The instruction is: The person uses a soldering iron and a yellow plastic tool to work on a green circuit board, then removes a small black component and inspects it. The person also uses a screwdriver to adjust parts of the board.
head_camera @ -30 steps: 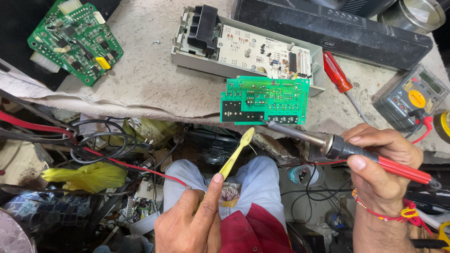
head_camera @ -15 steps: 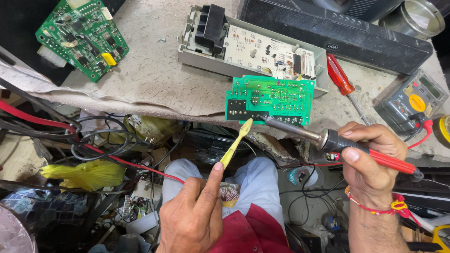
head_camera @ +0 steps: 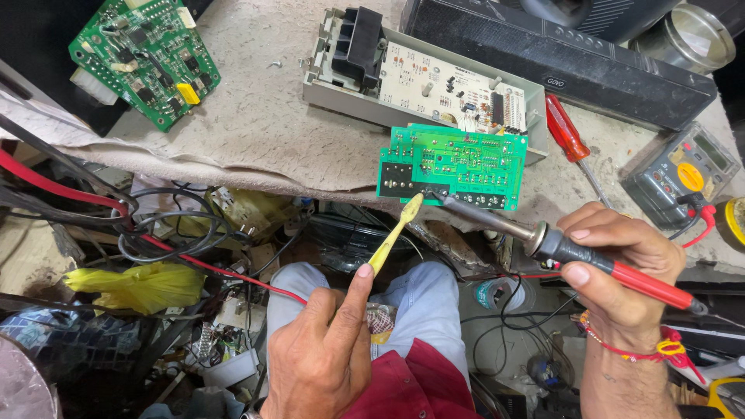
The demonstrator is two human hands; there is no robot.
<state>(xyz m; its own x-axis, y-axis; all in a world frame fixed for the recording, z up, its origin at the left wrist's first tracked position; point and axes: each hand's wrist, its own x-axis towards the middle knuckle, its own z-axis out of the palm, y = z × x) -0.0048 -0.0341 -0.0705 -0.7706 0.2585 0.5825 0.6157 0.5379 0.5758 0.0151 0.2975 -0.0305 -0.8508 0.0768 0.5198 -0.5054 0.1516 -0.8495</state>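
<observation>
Your right hand (head_camera: 621,271) is clenched around the soldering iron (head_camera: 559,248), its tip touching the lower edge of the green circuit board (head_camera: 458,164), which hangs over the front edge of the worktop (head_camera: 256,132). Your left hand (head_camera: 326,349) pinches a yellow toothbrush (head_camera: 396,233), its head right beside that tip. Let the bristles touch the hot tip and they could melt onto the joint; press hard and the overhanging board could slip off.

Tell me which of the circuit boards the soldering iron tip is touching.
The small green board at the table's front edge. The iron in the right hand meets its lower edge; the other green board lies far left.
</observation>
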